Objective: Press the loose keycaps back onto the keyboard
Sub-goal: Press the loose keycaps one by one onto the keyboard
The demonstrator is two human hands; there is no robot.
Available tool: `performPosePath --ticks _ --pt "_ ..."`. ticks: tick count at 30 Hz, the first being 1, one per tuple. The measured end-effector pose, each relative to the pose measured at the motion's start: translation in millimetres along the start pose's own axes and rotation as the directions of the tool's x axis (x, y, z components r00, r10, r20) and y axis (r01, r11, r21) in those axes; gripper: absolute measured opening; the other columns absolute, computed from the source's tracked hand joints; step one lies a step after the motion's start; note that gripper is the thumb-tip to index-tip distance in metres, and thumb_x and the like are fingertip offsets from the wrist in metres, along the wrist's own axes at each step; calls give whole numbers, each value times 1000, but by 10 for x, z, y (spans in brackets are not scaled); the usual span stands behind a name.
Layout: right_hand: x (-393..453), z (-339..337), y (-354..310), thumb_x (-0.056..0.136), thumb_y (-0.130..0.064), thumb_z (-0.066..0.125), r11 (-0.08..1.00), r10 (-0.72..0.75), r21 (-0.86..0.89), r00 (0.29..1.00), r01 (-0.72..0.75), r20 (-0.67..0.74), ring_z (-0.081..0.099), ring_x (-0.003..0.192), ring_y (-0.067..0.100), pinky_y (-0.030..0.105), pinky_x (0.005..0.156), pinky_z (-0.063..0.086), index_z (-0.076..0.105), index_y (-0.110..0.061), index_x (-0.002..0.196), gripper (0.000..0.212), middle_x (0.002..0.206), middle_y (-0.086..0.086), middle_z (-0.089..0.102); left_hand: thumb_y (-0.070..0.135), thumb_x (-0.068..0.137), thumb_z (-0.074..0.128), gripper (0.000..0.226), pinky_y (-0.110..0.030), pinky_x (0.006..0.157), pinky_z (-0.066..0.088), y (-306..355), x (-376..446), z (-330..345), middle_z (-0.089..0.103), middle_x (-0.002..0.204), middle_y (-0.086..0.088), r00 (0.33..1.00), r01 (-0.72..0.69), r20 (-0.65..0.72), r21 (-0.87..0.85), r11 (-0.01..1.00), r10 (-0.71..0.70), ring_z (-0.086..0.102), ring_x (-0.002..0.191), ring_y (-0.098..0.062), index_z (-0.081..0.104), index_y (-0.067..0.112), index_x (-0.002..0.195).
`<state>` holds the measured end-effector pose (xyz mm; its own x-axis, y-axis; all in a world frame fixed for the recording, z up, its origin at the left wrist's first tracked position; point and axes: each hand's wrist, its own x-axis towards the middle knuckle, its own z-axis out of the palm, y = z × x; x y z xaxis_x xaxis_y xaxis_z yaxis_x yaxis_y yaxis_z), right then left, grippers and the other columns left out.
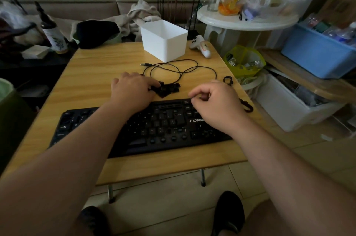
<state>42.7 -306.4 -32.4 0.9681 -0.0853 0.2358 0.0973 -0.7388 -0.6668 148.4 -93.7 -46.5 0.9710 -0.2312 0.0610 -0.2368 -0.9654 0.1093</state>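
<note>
Low wooden table point(92, 74), light grain, person seated in front w/ both forearms reaching over it. Black keyboard point(154, 128) lies across near edge, angled a bit, several sockets bare toward its rt side. White plastic bin point(163, 40) stands at far edge; white controller point(201, 46) just beside it to the rt. Black USB cable point(181, 71) loops between bin and keyboard. Left hand point(133, 89) sits past keyboard's far edge, fingers curled down onto pile of loose keycaps point(169, 90), touching/gripping one at pile's left side; exact hold can't be made out. Right hand point(215, 103) hovers over keyboard's upper rt, thumb and forefinger pinched close together; whether a keycap is between them, can't tell. Small black keycap puller point(228, 79) on table beyond rt hand.
</note>
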Motion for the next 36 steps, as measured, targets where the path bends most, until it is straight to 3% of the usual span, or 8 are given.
performPosePath --ticks 4,10,22,27,29,31,33,36 --pt "100 86 -94 92 -23 70 1000 -6 -19 999 5 -32 55 78 -2 5 60 33 77 -39 93 18 88 -17 55 56 97 60 27 -52 103 35 48 62 28 59 123 -1 999 -48 -6 55 997 49 48 125 -30 65 55 123" --pt "175 195 -125 92 -21 70 1000 0 32 1000 0 -15 56 80 -4 15 67 41 76 -39 91 19 90 -18 56 57 96 60 16 -48 94 34 42 91 48 50 99 8 994 -87 -59 86 992 93 52 115 -26 70 50 105" --pt "253 337 -101 95 -21 67 998 32 -49 999 -31 10 55 75 -3 6 58 34 77 -35 106 20 92 -19 56 62 95 57 29 -43 84 23 153 85 58 61 93 12 986 -123 -101 129 984 136 57 109 -21 74 42 109" --pt "262 335 -99 95 -22 66 999 30 -35 1000 -30 6 56 75 -4 4 55 35 77 -36 106 21 94 -17 61 55 103 47 33 -44 93 31 91 34 62 68 95 9 976 -151 -130 160 976 172 59 103 -22 73 38 113" --pt "263 331 -89 95 -21 67 1000 13 -5 1000 -13 -3 55 73 -3 5 55 36 76 -36 109 23 93 -15 61 52 104 49 29 -44 97 34 70 7 9 67 94 11 977 -158 -145 7 987 157 60 102 -21 73 38 113" --pt "268 317 -77 93 -22 71 998 -41 36 999 42 -31 54 72 0 9 61 38 72 -38 119 31 95 -14 61 47 103 55 24 -39 91 46 70 -18 -75 69 88 13 992 -122 -80 -371 921 99 64 92 -17 75 35 107" --pt "268 300 -83 90 -24 76 991 -104 74 992 109 -70 55 77 5 12 66 42 66 -42 129 44 99 -16 58 42 103 59 24 -28 71 50 100 -43 -139 73 83 7 999 -16 16 -740 672 42 64 76 -12 77 28 97" --pt "270 289 -112 87 -22 80 974 -163 131 975 183 -152 59 86 10 16 71 49 65 -40 131 50 102 -17 58 35 105 58 28 -26 67 43 171 -112 -187 69 78 3 988 120 147 -912 393 40 53 71 -12 76 18 93"
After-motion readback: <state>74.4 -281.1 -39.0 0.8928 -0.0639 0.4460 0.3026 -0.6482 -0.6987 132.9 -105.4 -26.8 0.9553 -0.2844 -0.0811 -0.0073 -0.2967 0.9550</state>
